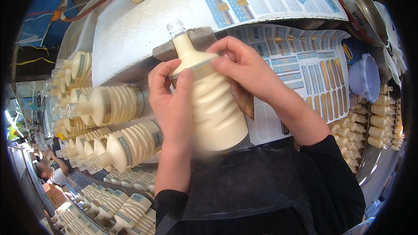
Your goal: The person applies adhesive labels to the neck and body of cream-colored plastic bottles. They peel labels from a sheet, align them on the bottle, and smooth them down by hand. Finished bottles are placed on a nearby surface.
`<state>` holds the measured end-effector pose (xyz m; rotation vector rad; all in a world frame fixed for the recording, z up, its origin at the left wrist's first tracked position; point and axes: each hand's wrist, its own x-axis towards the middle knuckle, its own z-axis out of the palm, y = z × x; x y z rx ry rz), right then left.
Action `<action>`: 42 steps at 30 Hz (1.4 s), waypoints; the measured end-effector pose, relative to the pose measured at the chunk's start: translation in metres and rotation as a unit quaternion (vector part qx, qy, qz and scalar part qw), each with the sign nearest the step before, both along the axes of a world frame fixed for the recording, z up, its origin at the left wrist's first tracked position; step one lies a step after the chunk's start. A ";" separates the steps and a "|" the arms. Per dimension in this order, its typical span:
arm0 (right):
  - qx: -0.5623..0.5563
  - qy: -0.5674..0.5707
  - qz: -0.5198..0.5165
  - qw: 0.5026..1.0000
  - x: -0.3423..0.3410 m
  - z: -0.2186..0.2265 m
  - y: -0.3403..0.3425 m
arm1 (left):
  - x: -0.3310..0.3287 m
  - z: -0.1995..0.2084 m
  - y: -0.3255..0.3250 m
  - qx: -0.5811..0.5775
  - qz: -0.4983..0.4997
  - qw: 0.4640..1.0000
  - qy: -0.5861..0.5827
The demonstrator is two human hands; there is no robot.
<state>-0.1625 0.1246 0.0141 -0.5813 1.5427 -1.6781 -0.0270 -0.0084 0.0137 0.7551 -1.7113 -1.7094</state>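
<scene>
A cream glass bottle (217, 119) with a ribbed, twisting body and clear threaded neck lies in front of me, its neck propped on a grey block (201, 39). Across its shoulder runs a narrow bluish-grey label strip (199, 66). My left hand (167, 98) is curled round the bottle's left side, thumb pressed near the strip's left part. At the strip's right end is my right hand (241, 65), thumb and fingers bent together on it; its fingertips partly cover that end. A brown, wedge-shaped piece (242, 99) shows beneath my right wrist, beside the bottle.
Sheets of blue and gold labels (237, 2) cover the white table (135, 30); more label sheets (320, 82) lie at right. Similar bottles (126, 104) are stacked at left. A lavender bucket (365, 78) and a metal pan (363, 6) stand right. Another person (52, 172) works far left.
</scene>
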 end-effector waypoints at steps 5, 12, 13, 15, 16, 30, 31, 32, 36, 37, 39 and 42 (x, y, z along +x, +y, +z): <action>-0.061 -0.099 -0.020 0.993 -0.028 0.003 0.019 | 0.002 -0.001 -0.002 -0.022 0.012 1.000 -0.018; 0.006 0.154 -0.121 0.981 0.017 0.028 0.010 | -0.001 -0.001 -0.001 -0.012 0.002 1.000 -0.008; 0.022 0.167 -0.149 0.974 0.016 0.022 0.010 | 0.000 -0.001 -0.002 -0.016 0.002 1.000 -0.010; 0.053 0.194 -0.201 0.959 0.010 0.011 0.013 | 0.000 0.000 -0.001 -0.016 0.003 1.000 -0.014; 0.072 0.238 -0.229 0.941 0.009 0.011 0.015 | 0.001 0.001 -0.001 -0.015 0.005 1.000 -0.017; -0.059 0.343 -0.230 0.909 0.028 0.036 0.009 | 0.008 -0.004 -0.002 0.093 -0.021 0.994 0.060; -0.035 0.322 -0.210 0.922 0.031 0.035 0.008 | 0.008 -0.005 -0.001 0.088 -0.019 0.994 0.065; -0.012 0.301 -0.189 0.935 0.035 0.038 0.006 | 0.008 -0.004 0.000 0.089 -0.033 0.995 0.043; 0.019 0.318 -0.261 0.911 0.025 0.005 0.008 | 0.010 -0.003 0.003 0.104 -0.072 0.992 0.004; 0.023 0.289 -0.265 0.920 0.019 -0.006 0.012 | 0.010 -0.005 0.004 0.110 -0.080 0.991 0.007; -0.033 0.138 -0.259 0.955 0.007 -0.015 0.016 | 0.010 -0.006 0.004 0.131 -0.079 0.988 0.006; -0.026 0.037 -0.200 0.979 -0.003 -0.008 0.025 | 0.013 -0.011 -0.001 0.211 -0.083 0.974 0.008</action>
